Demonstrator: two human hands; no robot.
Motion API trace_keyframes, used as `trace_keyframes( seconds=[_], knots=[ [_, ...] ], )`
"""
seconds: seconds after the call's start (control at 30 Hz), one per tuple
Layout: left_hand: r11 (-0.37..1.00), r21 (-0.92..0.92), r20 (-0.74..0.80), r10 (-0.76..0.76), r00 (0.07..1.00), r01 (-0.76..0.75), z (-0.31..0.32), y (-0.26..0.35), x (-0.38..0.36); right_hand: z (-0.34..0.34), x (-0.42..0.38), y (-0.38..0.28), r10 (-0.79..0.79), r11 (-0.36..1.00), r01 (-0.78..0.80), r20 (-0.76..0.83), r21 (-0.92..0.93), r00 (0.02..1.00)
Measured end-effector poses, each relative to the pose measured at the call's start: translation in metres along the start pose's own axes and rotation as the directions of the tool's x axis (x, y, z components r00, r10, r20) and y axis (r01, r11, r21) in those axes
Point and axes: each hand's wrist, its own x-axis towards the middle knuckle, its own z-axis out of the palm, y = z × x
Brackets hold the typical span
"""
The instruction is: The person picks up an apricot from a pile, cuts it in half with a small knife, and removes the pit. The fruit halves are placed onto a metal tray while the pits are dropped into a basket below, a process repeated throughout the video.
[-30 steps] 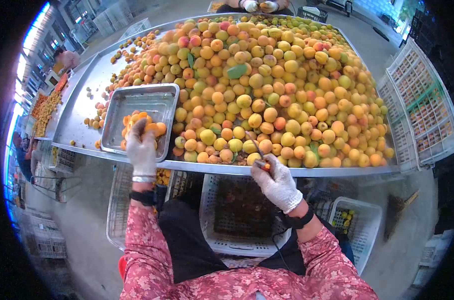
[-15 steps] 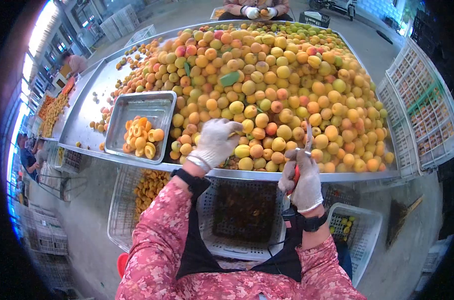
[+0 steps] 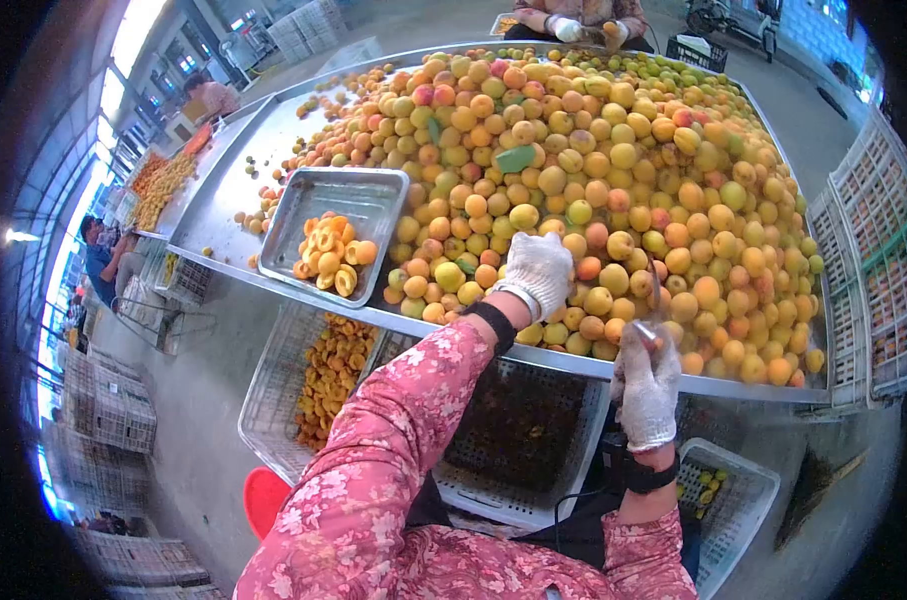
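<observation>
My left hand (image 3: 539, 276), in a white knit glove, reaches onto the near side of a heap of apricots (image 3: 583, 178). Its fingers curl down, and whatever lies under them is hidden. At the table's front edge, my right hand (image 3: 645, 392), also gloved, is closed around a knife (image 3: 655, 292) whose thin blade points up and away over the fruit. To the left, a metal tray (image 3: 285, 232) holds several opened apricot halves (image 3: 331, 250). A green leaf (image 3: 515, 158) lies on the heap.
Below the table's front rim (image 3: 453, 335) stand a crate of apricot halves (image 3: 335, 375), a dark-bottomed crate (image 3: 493, 505) and a white crate (image 3: 748, 490) with green fruit. Stacked crates (image 3: 873, 260) border the right side. Across the table another person's gloved hands (image 3: 588, 33) are at work.
My left hand has moved right across the apricots, its fingers now turned down. My right hand has turned more upright, still with the knife. The whole view has shifted.
</observation>
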Motion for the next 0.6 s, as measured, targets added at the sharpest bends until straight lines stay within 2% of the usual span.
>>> trace_keyframes(
  seconds=[0.1,0.2,0.23,0.3,0.37,0.47,0.6],
  knots=[
    [1.000,0.024,0.027,-0.015,1.000,0.014,-0.002,0.002,0.003,0.003,-0.002,-0.002,-0.005,1.000,0.005,0.015,-0.001,1.000],
    [1.000,-0.020,-0.005,0.007,1.000,-0.007,-0.007,-0.003,-0.004,0.005,-0.003,-0.008,0.022,0.995,-0.024,0.017,0.100,1.000],
    [0.998,-0.063,-0.006,0.018,1.000,-0.018,-0.007,-0.003,-0.006,0.006,-0.003,-0.010,0.047,0.982,-0.050,0.020,0.184,0.999],
    [0.988,-0.145,0.021,-0.056,0.998,0.058,-0.011,-0.005,-0.012,0.005,-0.001,-0.008,0.056,0.955,-0.060,0.021,0.290,0.998],
    [0.978,-0.208,-0.061,-0.035,0.998,0.022,-0.005,-0.011,-0.020,0.005,-0.001,-0.008,0.049,0.974,-0.057,0.044,0.218,0.998],
    [0.989,-0.129,-0.112,0.061,0.992,-0.075,-0.004,-0.008,-0.024,0.012,0.002,-0.002,0.050,0.986,-0.056,0.043,0.154,0.998],
    [0.984,-0.170,-0.065,0.041,0.997,-0.051,0.001,-0.006,-0.021,0.022,0.009,0.004,0.048,0.989,-0.055,0.056,0.135,0.997]
  ],
)
